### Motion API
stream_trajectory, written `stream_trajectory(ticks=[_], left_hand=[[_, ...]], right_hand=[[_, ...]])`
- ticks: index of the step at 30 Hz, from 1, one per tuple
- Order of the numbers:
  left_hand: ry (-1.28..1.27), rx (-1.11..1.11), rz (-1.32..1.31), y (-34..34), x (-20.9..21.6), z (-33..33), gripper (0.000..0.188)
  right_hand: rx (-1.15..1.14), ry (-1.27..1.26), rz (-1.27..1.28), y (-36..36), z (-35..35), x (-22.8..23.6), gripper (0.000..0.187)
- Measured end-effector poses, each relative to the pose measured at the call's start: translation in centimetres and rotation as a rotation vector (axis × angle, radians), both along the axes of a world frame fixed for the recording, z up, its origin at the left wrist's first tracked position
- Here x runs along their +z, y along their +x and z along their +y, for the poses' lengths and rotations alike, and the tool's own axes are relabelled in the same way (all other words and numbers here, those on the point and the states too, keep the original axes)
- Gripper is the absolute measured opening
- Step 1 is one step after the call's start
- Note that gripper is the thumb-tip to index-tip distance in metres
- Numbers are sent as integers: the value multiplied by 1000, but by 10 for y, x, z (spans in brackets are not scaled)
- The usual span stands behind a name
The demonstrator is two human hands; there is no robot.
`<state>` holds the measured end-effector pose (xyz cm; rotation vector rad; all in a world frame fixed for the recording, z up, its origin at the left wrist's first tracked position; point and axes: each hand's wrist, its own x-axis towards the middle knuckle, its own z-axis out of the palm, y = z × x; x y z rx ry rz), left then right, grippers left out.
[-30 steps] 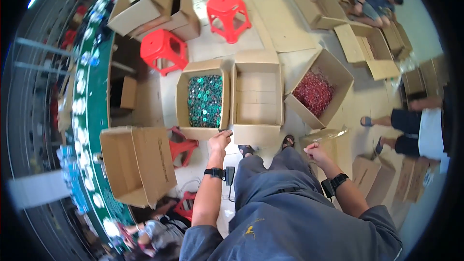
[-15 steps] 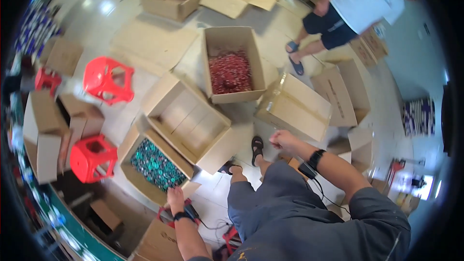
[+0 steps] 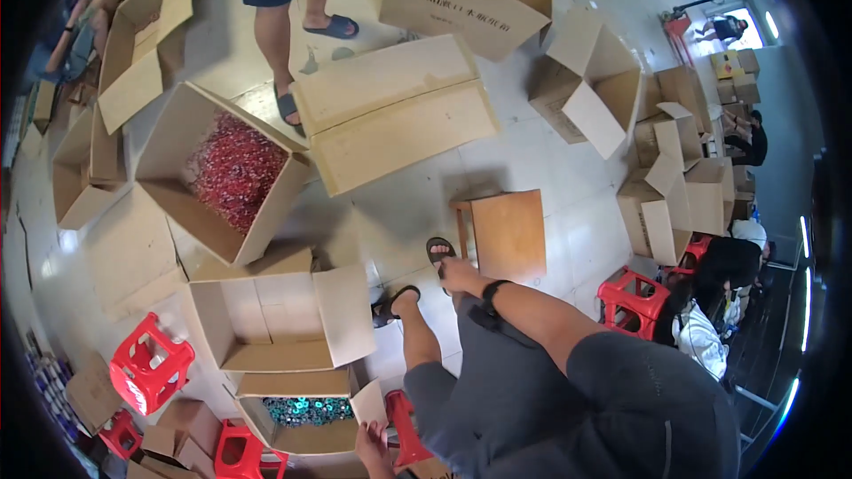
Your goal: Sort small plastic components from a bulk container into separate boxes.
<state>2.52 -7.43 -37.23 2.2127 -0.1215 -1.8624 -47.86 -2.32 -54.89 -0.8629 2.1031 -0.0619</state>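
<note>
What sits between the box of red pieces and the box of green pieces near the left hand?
In the head view, an empty open cardboard box lies between the box of red pieces and the box of green pieces by the left hand.

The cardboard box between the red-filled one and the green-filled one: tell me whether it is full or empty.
Empty. The middle cardboard box stands open, flaps spread, and only its bare brown bottom and walls show inside.

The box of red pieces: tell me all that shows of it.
The box of red pieces is an open brown cardboard carton on the pale tiled floor, upper left in the head view. Its flaps stand up and out. A heap of small red pieces covers much of its bottom. Neither hand touches it. A standing person's sandalled foot is just beyond its far corner.
</note>
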Motion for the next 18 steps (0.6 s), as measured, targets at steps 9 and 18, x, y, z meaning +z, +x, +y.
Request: stream_trajectory(ticks=[9, 18], left_hand=[[184, -297, -86, -24, -9, 23, 41], [17, -71, -296, -28, 20, 91, 36]], right_hand=[[1229, 274, 450, -117, 119, -148, 33], [1372, 536, -100, -143, 69, -73, 59]])
